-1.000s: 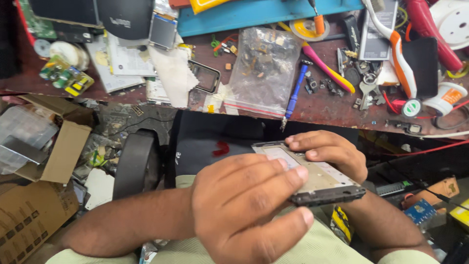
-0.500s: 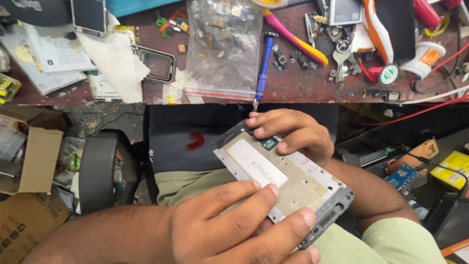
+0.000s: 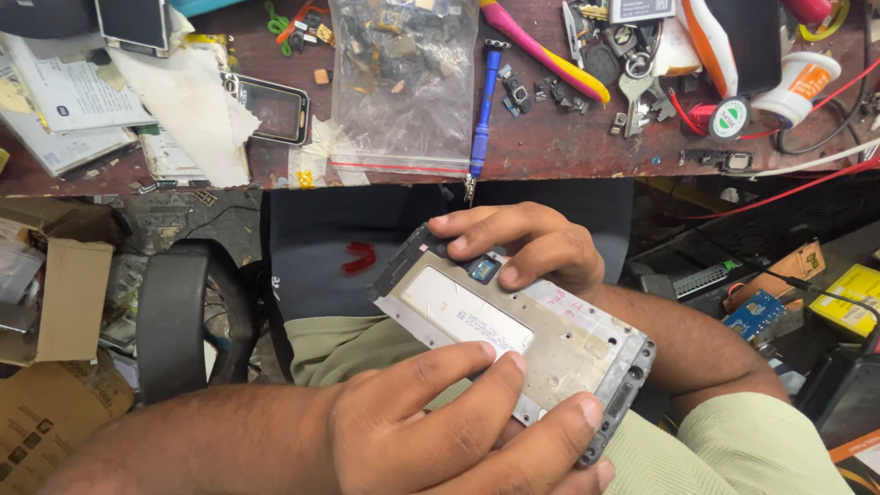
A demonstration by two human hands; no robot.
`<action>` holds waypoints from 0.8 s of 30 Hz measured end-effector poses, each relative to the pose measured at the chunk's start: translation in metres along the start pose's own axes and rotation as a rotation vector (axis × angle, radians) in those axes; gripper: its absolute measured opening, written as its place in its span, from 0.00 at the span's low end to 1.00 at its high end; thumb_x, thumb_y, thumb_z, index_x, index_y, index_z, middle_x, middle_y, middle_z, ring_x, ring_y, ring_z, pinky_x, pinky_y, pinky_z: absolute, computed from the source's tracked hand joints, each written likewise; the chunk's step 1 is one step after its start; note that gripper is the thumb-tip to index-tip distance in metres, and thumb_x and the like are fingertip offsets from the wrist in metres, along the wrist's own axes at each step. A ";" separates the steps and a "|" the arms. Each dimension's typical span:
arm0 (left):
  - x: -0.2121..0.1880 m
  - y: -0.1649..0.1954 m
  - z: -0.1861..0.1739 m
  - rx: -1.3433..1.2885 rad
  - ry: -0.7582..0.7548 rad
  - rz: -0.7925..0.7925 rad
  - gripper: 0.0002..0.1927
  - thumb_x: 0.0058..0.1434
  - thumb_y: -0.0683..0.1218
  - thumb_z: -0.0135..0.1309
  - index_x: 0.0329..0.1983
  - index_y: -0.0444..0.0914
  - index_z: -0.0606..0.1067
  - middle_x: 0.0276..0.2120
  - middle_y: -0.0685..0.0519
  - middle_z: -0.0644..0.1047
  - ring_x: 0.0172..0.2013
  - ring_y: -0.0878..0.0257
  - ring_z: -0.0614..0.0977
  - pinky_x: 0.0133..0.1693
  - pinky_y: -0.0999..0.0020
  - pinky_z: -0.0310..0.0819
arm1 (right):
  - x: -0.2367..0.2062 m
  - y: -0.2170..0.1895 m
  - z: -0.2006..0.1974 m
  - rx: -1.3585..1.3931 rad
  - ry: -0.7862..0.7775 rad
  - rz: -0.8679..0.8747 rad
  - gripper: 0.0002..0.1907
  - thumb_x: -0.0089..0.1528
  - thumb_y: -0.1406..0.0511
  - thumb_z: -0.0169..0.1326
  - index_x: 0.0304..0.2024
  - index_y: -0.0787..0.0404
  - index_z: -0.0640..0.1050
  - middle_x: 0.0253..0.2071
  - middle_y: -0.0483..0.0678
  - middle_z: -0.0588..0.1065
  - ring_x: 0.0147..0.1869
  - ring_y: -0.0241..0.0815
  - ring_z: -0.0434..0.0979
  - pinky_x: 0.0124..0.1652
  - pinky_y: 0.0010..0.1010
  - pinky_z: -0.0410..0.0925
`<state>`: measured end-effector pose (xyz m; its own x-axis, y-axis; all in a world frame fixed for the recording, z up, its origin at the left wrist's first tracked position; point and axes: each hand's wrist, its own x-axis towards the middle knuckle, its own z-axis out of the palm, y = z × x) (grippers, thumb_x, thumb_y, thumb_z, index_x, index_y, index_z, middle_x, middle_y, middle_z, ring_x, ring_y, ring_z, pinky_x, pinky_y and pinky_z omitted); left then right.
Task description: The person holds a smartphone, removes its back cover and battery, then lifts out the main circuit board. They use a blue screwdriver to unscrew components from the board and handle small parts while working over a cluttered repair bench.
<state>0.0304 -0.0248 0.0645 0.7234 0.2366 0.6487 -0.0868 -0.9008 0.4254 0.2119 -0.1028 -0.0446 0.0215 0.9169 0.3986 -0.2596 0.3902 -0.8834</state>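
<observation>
Metal phone frame's (image 3: 513, 335) underside and near corner hidden beneath left hand (image 3: 440, 435).

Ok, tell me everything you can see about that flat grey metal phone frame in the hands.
The flat grey metal phone frame is a thin rectangular plate with a pale sticker, a small dark chip near its top and a darker rim. It lies tilted over the lap, held by the left hand at its near edge and the right hand at its far end.
</observation>
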 end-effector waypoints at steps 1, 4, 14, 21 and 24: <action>0.000 0.000 0.000 0.006 -0.004 0.007 0.10 0.73 0.43 0.52 0.55 0.48 0.77 0.52 0.61 0.77 0.44 0.68 0.78 0.44 0.74 0.80 | 0.000 0.000 0.001 0.012 0.006 -0.002 0.13 0.66 0.65 0.60 0.46 0.58 0.69 0.55 0.62 0.74 0.68 0.64 0.74 0.61 0.51 0.76; -0.001 0.001 0.002 0.030 -0.006 0.024 0.10 0.72 0.44 0.52 0.55 0.49 0.77 0.52 0.62 0.77 0.44 0.68 0.78 0.43 0.74 0.79 | -0.001 0.000 0.003 0.053 0.020 0.003 0.13 0.66 0.64 0.60 0.47 0.58 0.70 0.56 0.62 0.74 0.69 0.64 0.74 0.61 0.51 0.76; -0.002 0.002 0.007 0.045 0.008 0.033 0.11 0.69 0.44 0.51 0.52 0.48 0.77 0.52 0.61 0.77 0.44 0.68 0.78 0.43 0.73 0.79 | -0.001 -0.001 -0.001 0.070 -0.023 0.028 0.13 0.66 0.65 0.61 0.48 0.58 0.70 0.58 0.61 0.72 0.72 0.64 0.71 0.64 0.51 0.74; -0.001 0.000 0.005 0.013 -0.011 0.046 0.12 0.69 0.43 0.51 0.52 0.48 0.78 0.53 0.60 0.77 0.46 0.67 0.78 0.45 0.71 0.80 | -0.001 -0.002 -0.002 0.073 -0.027 0.048 0.13 0.66 0.65 0.61 0.48 0.57 0.70 0.58 0.61 0.72 0.73 0.63 0.71 0.65 0.50 0.74; 0.000 -0.002 0.001 -0.027 -0.043 0.046 0.12 0.70 0.42 0.51 0.52 0.49 0.78 0.54 0.60 0.77 0.46 0.67 0.78 0.47 0.71 0.80 | -0.002 -0.001 -0.002 0.079 -0.018 0.037 0.13 0.66 0.65 0.61 0.48 0.58 0.70 0.58 0.61 0.73 0.72 0.63 0.71 0.65 0.51 0.73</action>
<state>0.0311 -0.0237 0.0627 0.7471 0.1790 0.6401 -0.1383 -0.9001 0.4131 0.2142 -0.1044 -0.0447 -0.0070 0.9285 0.3714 -0.3351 0.3478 -0.8756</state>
